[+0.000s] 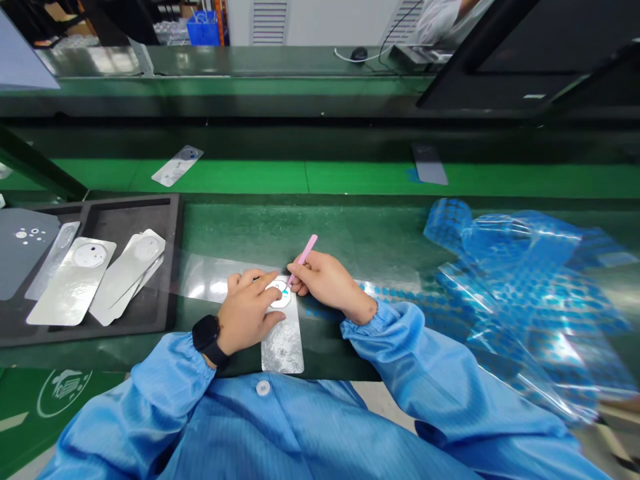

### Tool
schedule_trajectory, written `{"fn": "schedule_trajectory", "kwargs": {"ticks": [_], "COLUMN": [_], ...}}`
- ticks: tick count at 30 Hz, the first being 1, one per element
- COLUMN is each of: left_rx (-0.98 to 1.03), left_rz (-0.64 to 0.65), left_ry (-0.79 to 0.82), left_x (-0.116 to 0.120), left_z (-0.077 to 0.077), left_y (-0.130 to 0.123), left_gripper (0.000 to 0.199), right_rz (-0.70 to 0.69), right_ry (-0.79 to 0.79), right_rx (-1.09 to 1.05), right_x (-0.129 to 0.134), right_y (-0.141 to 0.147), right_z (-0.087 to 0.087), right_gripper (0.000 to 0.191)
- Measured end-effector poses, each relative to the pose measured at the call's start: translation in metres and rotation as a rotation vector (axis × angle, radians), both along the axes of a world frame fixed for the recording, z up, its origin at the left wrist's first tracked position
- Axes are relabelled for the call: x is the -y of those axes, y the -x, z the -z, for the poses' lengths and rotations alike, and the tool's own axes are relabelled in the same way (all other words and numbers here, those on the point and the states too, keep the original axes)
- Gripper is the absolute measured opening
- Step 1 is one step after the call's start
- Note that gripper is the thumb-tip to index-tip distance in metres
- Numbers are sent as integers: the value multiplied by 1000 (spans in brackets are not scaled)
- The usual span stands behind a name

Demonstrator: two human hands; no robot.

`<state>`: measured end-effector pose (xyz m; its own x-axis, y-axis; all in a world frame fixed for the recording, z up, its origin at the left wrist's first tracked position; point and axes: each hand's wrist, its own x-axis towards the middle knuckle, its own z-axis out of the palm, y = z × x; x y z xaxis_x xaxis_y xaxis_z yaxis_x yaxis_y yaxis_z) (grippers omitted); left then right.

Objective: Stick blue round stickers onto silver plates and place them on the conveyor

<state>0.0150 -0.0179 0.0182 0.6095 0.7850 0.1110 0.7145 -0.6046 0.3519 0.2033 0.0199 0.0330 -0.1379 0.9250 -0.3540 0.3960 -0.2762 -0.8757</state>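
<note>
My left hand holds down a silver foil card, with the index finger on a white octagonal label and the thumb near the card's edge. My right hand grips pink tweezers. Their tip touches the label at a small blue spot, and the fingers partly hide the tip. A clear film strip lies under and beyond my left hand. A black smartwatch sits on my left wrist.
A black foam tray at left holds several foil cards with round labels. A crumpled blue-dotted film sheet lies at right. Two more cards lie on a green belt beyond. A dark monitor stands upper right.
</note>
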Motion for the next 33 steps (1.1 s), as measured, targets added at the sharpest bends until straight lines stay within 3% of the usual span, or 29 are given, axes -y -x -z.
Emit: {"fn": "schedule_trajectory", "kwargs": {"ticks": [14, 22, 33], "left_rx": [-58, -66, -76], "left_rz": [3, 0, -29], "left_ry": [-42, -50, -38], "left_x": [6, 6, 7], "left_z": [-4, -4, -4], "left_y": [-4, -5, -7], "left_gripper": [27, 27, 26], "right_rz": [16, -95, -194], "right_ry": [-169, -414, -576], "right_rx": [-111, 107, 296], "right_x": [16, 25, 33], "right_y": [-11, -10, -15], "right_z": [10, 13, 19], "right_gripper": [13, 14, 18]}}
